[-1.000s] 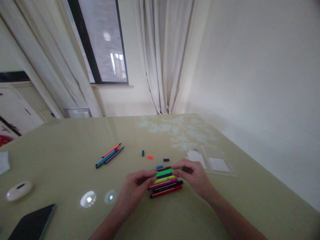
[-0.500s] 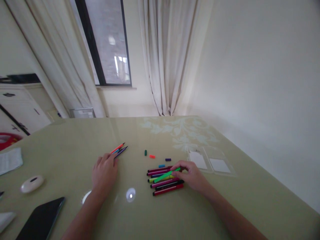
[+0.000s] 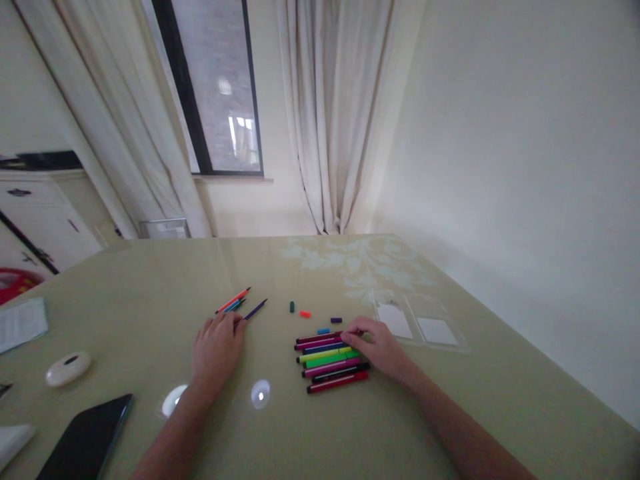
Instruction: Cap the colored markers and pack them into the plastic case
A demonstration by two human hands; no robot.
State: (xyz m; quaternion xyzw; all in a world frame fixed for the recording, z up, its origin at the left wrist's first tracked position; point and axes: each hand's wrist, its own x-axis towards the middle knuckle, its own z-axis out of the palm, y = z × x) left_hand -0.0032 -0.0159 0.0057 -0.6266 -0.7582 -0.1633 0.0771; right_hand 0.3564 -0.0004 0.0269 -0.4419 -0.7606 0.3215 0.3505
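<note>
My left hand is closed on an uncapped purple marker, its tip pointing away to the right. Just beyond the fingers lie an uncapped orange marker and a blue one with a dark tip beside it. My right hand pinches the right end of a dark red marker, the farthest in a row of several capped markers. A green marker lies in that row, with a yellow one beyond it and a black one nearer me.
Loose caps lie beyond the row: dark green, orange, purple and blue. A clear plastic case rests at the right. On the left are a white mouse and a black tablet-like device.
My right hand has let go of the green marker, which now lies in the row, and has taken the dark red one's end. My left hand moved right, drawing the purple marker away from the others.
</note>
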